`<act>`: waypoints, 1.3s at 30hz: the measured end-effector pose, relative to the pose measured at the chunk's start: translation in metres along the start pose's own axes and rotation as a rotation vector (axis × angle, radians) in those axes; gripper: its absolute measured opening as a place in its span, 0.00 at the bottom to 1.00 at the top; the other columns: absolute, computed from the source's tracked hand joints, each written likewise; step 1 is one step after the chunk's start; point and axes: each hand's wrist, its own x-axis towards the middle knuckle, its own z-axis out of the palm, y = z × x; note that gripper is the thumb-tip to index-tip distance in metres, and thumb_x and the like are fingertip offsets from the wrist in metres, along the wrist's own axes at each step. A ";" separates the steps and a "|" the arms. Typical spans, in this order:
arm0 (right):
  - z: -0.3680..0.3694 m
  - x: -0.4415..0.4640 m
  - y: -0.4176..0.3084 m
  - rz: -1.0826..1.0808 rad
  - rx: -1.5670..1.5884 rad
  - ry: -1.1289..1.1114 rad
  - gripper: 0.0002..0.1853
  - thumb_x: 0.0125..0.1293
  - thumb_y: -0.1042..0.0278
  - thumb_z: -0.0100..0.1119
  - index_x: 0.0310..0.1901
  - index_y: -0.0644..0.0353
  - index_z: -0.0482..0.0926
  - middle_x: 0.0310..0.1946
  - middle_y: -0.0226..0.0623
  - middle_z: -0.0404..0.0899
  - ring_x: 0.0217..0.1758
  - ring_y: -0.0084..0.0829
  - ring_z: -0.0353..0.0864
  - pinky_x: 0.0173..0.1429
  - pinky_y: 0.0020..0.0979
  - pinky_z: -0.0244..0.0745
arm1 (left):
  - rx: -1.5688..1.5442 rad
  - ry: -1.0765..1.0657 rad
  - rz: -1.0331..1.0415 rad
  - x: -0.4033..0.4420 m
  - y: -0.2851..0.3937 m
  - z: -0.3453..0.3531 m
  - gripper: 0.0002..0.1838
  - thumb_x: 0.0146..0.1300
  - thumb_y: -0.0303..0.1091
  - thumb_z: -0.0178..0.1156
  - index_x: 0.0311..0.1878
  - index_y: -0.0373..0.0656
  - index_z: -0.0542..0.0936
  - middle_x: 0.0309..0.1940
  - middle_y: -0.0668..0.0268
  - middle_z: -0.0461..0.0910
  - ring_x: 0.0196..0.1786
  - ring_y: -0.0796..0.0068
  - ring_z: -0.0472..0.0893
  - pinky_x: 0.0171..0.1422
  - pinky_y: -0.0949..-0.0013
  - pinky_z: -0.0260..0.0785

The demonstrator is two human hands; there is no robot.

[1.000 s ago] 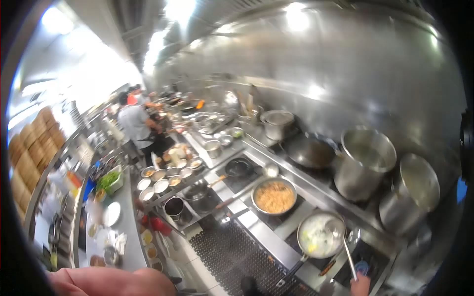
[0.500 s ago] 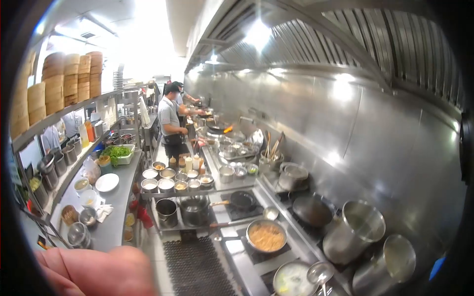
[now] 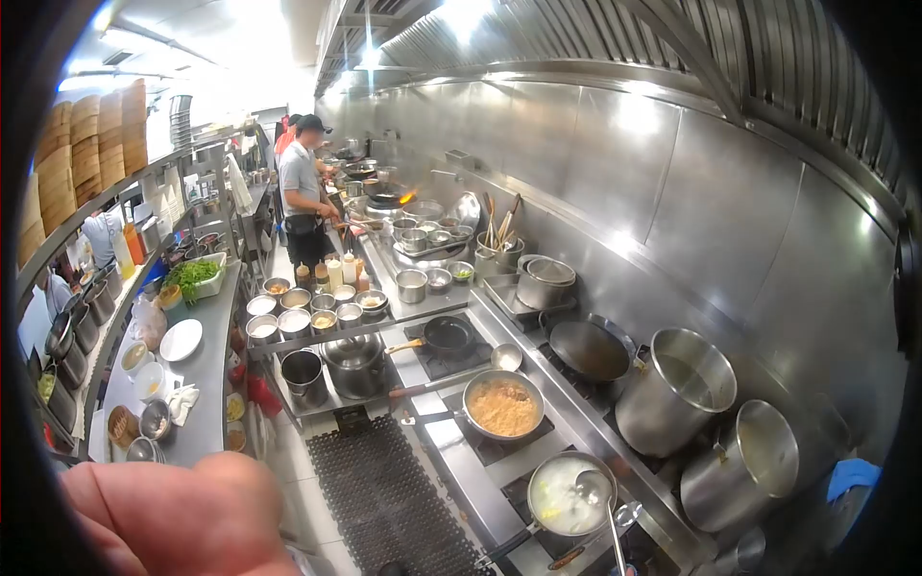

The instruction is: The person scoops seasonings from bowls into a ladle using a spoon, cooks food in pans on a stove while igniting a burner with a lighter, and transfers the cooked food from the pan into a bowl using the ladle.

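Large and close to the camera at the lower left is my left hand (image 3: 182, 514); its fingertips are out of sight, so whether it holds anything is hidden. My right hand is outside the view. A ladle (image 3: 593, 487) rests its bowl in a pan of whitish liquid with yellow-green pieces (image 3: 560, 507), and its handle runs down to the bottom edge. Behind that pan, another pan holds orange-brown food (image 3: 503, 406). An empty dark pan (image 3: 448, 336) with a wooden handle sits farther back on the stove.
Tall pots (image 3: 677, 394) and a wok (image 3: 588, 348) line the right side. Small food bowls (image 3: 295, 300) stand beyond a lidded pot (image 3: 353, 365). A counter at left bears a white plate (image 3: 181, 340) and greens (image 3: 195, 276). A co-worker (image 3: 305, 182) stands farther back.
The view has tilted up since the first frame, then shifted slightly. My right hand, earlier on the ladle handle, has left the view. My left hand stays near the lower left.
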 end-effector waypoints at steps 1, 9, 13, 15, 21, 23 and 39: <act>-0.004 0.000 -0.009 0.004 0.022 -0.012 0.16 0.73 0.62 0.57 0.54 0.63 0.85 0.43 0.51 0.86 0.44 0.48 0.86 0.48 0.43 0.82 | 0.002 -0.002 -0.004 0.000 0.000 0.000 0.15 0.58 0.23 0.67 0.49 0.34 0.85 0.43 0.60 0.85 0.44 0.69 0.83 0.49 0.68 0.73; 0.007 -0.006 -0.029 -0.070 0.119 0.069 0.15 0.71 0.65 0.57 0.50 0.68 0.84 0.44 0.56 0.85 0.46 0.55 0.84 0.50 0.45 0.81 | 0.009 -0.020 -0.030 0.000 0.001 -0.008 0.14 0.59 0.23 0.67 0.49 0.34 0.85 0.43 0.60 0.85 0.44 0.69 0.83 0.49 0.68 0.73; 0.018 -0.002 -0.030 -0.030 0.180 0.042 0.16 0.68 0.66 0.59 0.51 0.68 0.83 0.46 0.56 0.85 0.50 0.56 0.83 0.55 0.46 0.80 | 0.001 -0.019 -0.042 0.000 0.000 -0.010 0.14 0.59 0.24 0.66 0.49 0.34 0.85 0.43 0.60 0.85 0.44 0.69 0.83 0.49 0.68 0.73; 0.026 0.003 -0.026 0.000 0.113 0.025 0.17 0.68 0.66 0.59 0.52 0.68 0.83 0.47 0.56 0.85 0.51 0.55 0.83 0.57 0.46 0.79 | 0.004 -0.019 -0.045 -0.001 0.001 -0.011 0.14 0.59 0.24 0.66 0.49 0.35 0.85 0.43 0.60 0.85 0.44 0.69 0.83 0.49 0.68 0.73; 0.013 -0.008 -0.043 -0.127 0.257 0.167 0.16 0.67 0.66 0.60 0.52 0.66 0.85 0.43 0.55 0.86 0.49 0.56 0.84 0.54 0.47 0.79 | 0.023 -0.041 -0.042 0.001 0.004 -0.017 0.14 0.60 0.24 0.66 0.49 0.35 0.85 0.43 0.60 0.85 0.44 0.69 0.83 0.49 0.68 0.74; 0.021 -0.019 -0.035 -0.011 0.368 -0.166 0.17 0.65 0.65 0.62 0.52 0.63 0.85 0.37 0.58 0.84 0.45 0.59 0.83 0.51 0.50 0.78 | 0.029 -0.053 -0.054 0.001 0.004 -0.017 0.14 0.60 0.24 0.66 0.49 0.35 0.85 0.43 0.60 0.85 0.44 0.69 0.83 0.49 0.68 0.74; 0.000 -0.035 -0.057 0.019 0.425 -0.091 0.16 0.64 0.67 0.59 0.51 0.57 0.87 0.31 0.56 0.83 0.37 0.60 0.83 0.41 0.53 0.77 | 0.030 -0.069 -0.070 0.000 0.005 -0.026 0.13 0.61 0.25 0.65 0.49 0.35 0.85 0.42 0.60 0.85 0.43 0.70 0.83 0.49 0.68 0.74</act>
